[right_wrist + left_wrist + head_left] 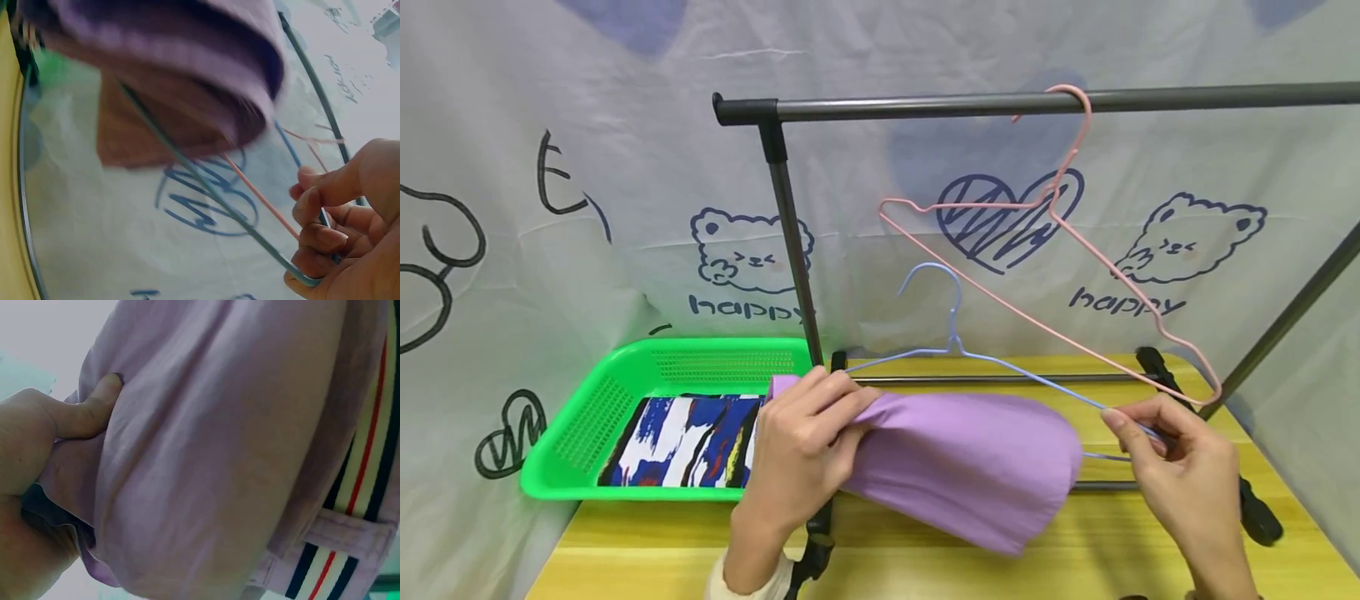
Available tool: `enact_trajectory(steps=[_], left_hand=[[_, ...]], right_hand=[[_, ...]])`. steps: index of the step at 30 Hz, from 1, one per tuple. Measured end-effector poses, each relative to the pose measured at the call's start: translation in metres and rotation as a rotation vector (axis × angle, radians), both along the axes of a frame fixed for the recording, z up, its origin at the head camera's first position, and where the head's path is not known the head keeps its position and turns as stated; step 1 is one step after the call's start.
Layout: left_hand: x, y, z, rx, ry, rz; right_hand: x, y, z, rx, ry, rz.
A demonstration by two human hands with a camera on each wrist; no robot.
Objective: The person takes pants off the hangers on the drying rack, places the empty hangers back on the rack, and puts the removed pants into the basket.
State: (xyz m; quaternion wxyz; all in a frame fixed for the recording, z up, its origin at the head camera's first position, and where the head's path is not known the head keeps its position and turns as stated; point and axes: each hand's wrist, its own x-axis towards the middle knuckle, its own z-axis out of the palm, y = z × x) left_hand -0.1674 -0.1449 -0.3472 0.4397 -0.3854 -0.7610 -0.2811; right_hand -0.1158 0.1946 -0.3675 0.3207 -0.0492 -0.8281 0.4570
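My left hand grips a folded pair of purple pants in front of a blue hanger. In the left wrist view, the thumb presses on the cloth, and a striped belt runs through a loop of the pants. The right hand pinches the right end of the blue hanger, whose hook stands upright. Part of the hanger's bottom bar lies hidden behind the pants. In the right wrist view, fingers curl round the hanger's corner below the blurred pants.
A pink hanger hangs at an angle from the dark rail of a clothes rack. Left of the rack, a green basket holds a folded patterned cloth. All stand on a yellow wooden table before a printed curtain.
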Motion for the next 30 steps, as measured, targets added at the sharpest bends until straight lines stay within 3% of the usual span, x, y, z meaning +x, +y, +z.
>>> enact_trajectory(steps=[5,14,22,26,30], left_hand=[[0.000,-0.017,0.003,0.046,-0.044,0.022],[-0.005,-0.046,0.005,0.079,-0.051,0.111],[-0.002,-0.072,0.010,0.117,-0.060,0.151],[-0.002,-0.080,0.010,0.127,-0.058,0.168],[-0.001,-0.084,0.007,0.131,-0.071,0.191]], right_hand=[[0.007,0.011,0.007,0.014,-0.030,-0.066],[0.011,0.006,0.011,0.094,0.135,-0.116],[0.019,0.001,0.020,0.131,0.171,-0.149],[0.024,0.001,0.024,0.106,0.205,-0.173],[0.026,-0.005,0.030,0.052,0.293,-0.190]])
